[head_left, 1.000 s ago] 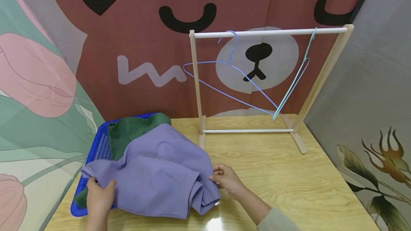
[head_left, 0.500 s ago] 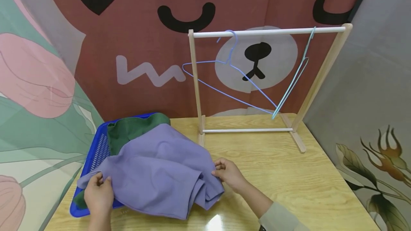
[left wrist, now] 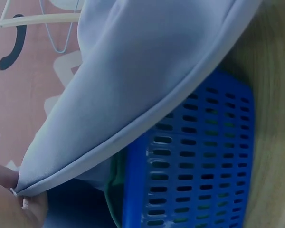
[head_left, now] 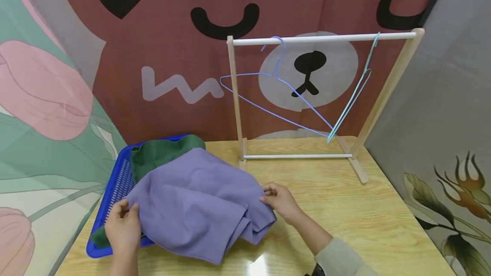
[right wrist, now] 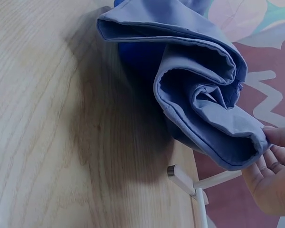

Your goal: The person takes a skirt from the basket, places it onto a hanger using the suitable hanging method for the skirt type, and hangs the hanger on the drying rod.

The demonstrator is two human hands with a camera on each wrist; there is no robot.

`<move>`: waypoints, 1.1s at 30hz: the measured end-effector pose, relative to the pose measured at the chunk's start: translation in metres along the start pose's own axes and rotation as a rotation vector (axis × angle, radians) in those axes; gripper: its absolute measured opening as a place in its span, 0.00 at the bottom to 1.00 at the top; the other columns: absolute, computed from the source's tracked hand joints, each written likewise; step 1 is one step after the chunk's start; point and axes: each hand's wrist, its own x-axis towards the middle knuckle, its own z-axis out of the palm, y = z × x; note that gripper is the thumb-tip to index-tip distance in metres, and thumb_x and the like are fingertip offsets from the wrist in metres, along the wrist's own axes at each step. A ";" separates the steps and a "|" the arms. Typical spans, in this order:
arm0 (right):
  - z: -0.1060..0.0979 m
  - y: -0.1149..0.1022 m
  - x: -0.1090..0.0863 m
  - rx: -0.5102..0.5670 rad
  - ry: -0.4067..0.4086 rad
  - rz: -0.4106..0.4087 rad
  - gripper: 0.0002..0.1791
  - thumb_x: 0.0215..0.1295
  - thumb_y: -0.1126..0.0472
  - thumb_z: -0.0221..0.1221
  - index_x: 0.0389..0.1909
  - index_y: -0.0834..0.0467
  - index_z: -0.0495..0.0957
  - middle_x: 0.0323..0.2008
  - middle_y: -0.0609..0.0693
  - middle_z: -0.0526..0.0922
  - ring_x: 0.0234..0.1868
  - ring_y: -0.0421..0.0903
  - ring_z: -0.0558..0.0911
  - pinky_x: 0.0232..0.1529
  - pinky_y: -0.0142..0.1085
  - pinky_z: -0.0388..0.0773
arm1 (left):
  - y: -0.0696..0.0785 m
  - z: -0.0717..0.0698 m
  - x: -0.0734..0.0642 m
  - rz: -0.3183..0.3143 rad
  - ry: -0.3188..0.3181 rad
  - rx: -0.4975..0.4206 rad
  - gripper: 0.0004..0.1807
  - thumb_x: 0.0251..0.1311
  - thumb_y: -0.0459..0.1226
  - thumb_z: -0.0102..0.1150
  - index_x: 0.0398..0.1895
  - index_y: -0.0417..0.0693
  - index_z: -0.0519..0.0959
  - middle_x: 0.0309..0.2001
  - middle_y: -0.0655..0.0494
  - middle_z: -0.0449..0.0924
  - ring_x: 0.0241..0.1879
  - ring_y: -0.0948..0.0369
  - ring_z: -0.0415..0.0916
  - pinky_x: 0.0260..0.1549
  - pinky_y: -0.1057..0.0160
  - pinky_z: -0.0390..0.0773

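Note:
A purple cloth garment point(head_left: 199, 199) lies bunched over the blue basket point(head_left: 111, 186) and spills past its right side. My left hand point(head_left: 123, 227) pinches the garment's left edge between thumb and fingers; the left wrist view shows that hemmed edge point(left wrist: 133, 128) pulled taut from the fingertips. My right hand point(head_left: 281, 202) pinches the right edge, and in the right wrist view the folded hem point(right wrist: 204, 114) hangs in loops from it. Under the purple garment a piece of green cloth point(head_left: 157, 154) sits in the basket, partly covered.
Behind stands a small wooden rack point(head_left: 235, 97) with white bars. A purple-blue hanger point(head_left: 284, 118) and a light teal hanger point(head_left: 350, 101) hang from its top bar. Patterned curtains point(head_left: 172, 46) close off the back and both sides of the wooden table point(head_left: 326, 208).
My left hand has taken the garment's left edge and drawn it inward, off the basket's left rim. My right hand has moved slightly right and up with its edge.

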 end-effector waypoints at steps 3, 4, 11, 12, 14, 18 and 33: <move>-0.003 0.000 0.001 -0.024 0.022 -0.014 0.12 0.50 0.72 0.56 0.37 0.72 0.73 0.26 0.51 0.74 0.26 0.42 0.73 0.25 0.32 0.72 | 0.002 0.001 -0.002 0.038 -0.018 -0.040 0.11 0.57 0.30 0.48 0.43 0.35 0.68 0.34 0.57 0.66 0.30 0.72 0.64 0.26 0.83 0.65; -0.004 0.000 0.002 -0.034 0.029 -0.024 0.12 0.50 0.72 0.56 0.37 0.72 0.73 0.26 0.51 0.75 0.26 0.42 0.73 0.26 0.32 0.72 | 0.003 0.002 -0.003 0.051 -0.022 -0.063 0.09 0.57 0.29 0.49 0.41 0.35 0.68 0.32 0.58 0.66 0.30 0.72 0.64 0.26 0.83 0.66; -0.013 -0.002 0.005 -0.084 0.068 -0.067 0.12 0.50 0.72 0.56 0.38 0.70 0.75 0.28 0.51 0.75 0.30 0.43 0.73 0.31 0.33 0.72 | 0.010 0.005 -0.011 0.157 -0.053 -0.226 0.09 0.54 0.24 0.50 0.28 0.49 0.70 0.27 0.65 0.68 0.29 0.73 0.67 0.26 0.82 0.67; -0.014 -0.002 0.005 -0.086 0.072 -0.068 0.12 0.50 0.72 0.56 0.38 0.70 0.75 0.28 0.52 0.75 0.30 0.44 0.73 0.31 0.33 0.71 | 0.011 0.006 -0.012 0.176 -0.053 -0.228 0.09 0.53 0.24 0.50 0.28 0.48 0.71 0.27 0.65 0.69 0.28 0.73 0.67 0.25 0.82 0.67; -0.017 -0.002 0.005 -0.092 0.078 -0.065 0.12 0.51 0.72 0.56 0.38 0.69 0.75 0.27 0.51 0.74 0.30 0.44 0.73 0.31 0.33 0.71 | 0.012 0.007 -0.014 0.211 -0.058 -0.240 0.06 0.53 0.23 0.51 0.28 0.42 0.71 0.26 0.63 0.69 0.26 0.72 0.67 0.23 0.81 0.67; -0.021 -0.002 0.006 -0.095 0.087 -0.050 0.11 0.51 0.73 0.56 0.38 0.67 0.76 0.27 0.51 0.74 0.30 0.44 0.73 0.31 0.34 0.71 | -0.001 0.011 -0.009 0.304 -0.113 -0.287 0.04 0.52 0.26 0.53 0.31 0.36 0.71 0.26 0.60 0.70 0.25 0.70 0.67 0.21 0.79 0.66; -0.034 -0.002 0.012 -0.207 0.149 -0.058 0.12 0.52 0.72 0.56 0.39 0.68 0.75 0.29 0.51 0.75 0.32 0.44 0.73 0.34 0.34 0.71 | 0.025 0.019 -0.031 0.278 -0.125 -0.268 0.10 0.49 0.22 0.53 0.25 0.44 0.70 0.23 0.62 0.67 0.22 0.71 0.64 0.18 0.79 0.65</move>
